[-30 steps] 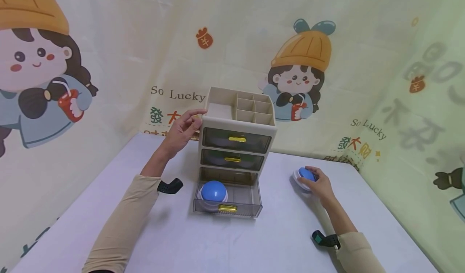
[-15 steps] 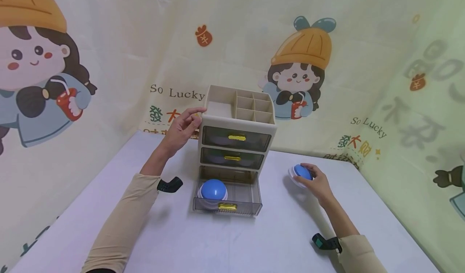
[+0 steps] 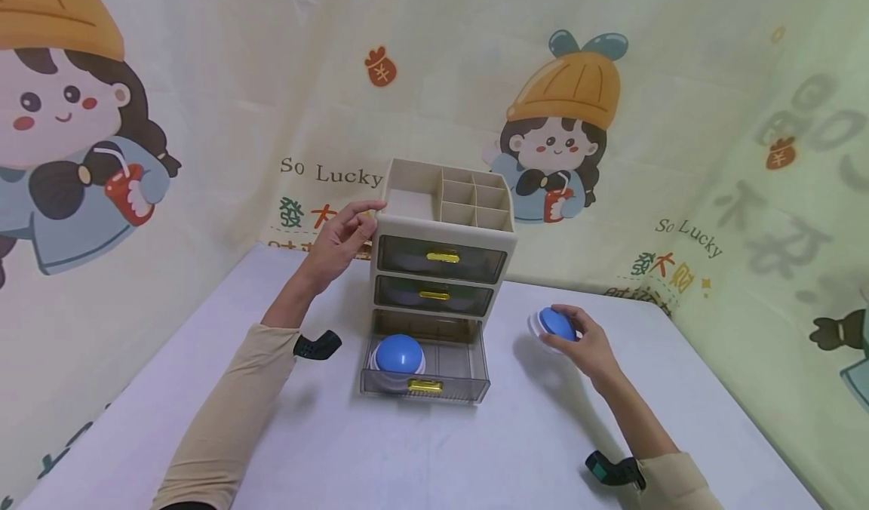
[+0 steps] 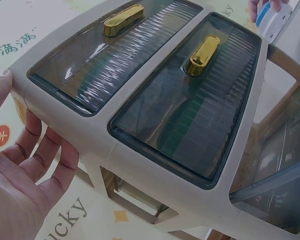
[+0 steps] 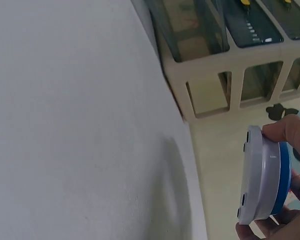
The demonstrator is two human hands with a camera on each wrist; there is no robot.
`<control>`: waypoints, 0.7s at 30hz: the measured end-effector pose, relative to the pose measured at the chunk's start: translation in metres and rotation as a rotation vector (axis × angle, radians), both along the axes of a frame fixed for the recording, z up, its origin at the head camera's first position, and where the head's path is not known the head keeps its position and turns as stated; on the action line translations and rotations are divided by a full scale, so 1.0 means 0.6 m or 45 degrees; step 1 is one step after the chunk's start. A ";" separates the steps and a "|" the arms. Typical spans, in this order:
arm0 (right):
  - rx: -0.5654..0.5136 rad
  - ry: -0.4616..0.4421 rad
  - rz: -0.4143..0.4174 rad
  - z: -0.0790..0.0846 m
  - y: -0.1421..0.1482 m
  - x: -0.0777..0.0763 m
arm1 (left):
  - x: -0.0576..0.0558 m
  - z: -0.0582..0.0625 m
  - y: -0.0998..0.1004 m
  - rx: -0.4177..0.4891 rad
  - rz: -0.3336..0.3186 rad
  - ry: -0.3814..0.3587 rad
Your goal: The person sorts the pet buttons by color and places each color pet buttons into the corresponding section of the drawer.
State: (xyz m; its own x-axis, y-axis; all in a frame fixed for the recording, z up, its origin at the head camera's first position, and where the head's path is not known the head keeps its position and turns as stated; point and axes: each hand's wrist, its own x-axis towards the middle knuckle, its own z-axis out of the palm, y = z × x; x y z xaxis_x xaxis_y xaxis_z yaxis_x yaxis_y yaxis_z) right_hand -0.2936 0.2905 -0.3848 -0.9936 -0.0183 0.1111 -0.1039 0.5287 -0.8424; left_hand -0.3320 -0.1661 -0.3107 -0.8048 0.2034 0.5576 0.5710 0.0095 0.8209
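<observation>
At the centre of the head view stands a cream desktop drawer organizer [image 3: 444, 225]. My left hand [image 3: 337, 246] holds its upper left edge; the left wrist view shows bent fingers [image 4: 65, 165] along the side and the thumb near the front corner. The bottom drawer [image 3: 462, 389] is pulled out, with a round blue-domed push button [image 3: 399, 355] in its left part. Right of the organizer, my right hand [image 3: 587, 344] grips a second blue-domed push button [image 3: 558, 324] by its rim. That button is tilted above the table, its white underside [image 5: 251, 175] facing left in the right wrist view.
Two upper drawers with gold handles, a top drawer [image 3: 441, 259] and a middle drawer [image 3: 433, 299], are closed. Divided compartments [image 3: 474, 202] top the organizer. A white-covered table [image 3: 543, 434] lies under everything, and a printed cartoon curtain [image 3: 448, 65] hangs behind.
My right hand has moved left toward the organizer with the push button, which has lifted from the table and tilted. The left hand keeps its place on the organizer.
</observation>
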 end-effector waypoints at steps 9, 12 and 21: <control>-0.013 0.033 0.065 0.009 -0.020 0.023 | 0.001 -0.002 -0.001 -0.002 0.003 -0.009; -0.053 0.047 0.100 0.013 -0.026 0.026 | 0.001 -0.002 -0.001 0.000 0.003 -0.010; -0.124 0.059 0.231 0.019 -0.055 0.044 | 0.001 -0.001 0.000 0.001 -0.006 0.006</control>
State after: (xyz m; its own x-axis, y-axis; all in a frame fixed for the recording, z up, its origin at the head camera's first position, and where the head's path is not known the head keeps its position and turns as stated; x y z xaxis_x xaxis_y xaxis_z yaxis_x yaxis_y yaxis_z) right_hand -0.2672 0.2574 -0.3737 -0.9689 -0.1831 0.1664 -0.2295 0.4143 -0.8807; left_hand -0.3313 -0.1662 -0.3113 -0.8010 0.2069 0.5617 0.5752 0.0063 0.8180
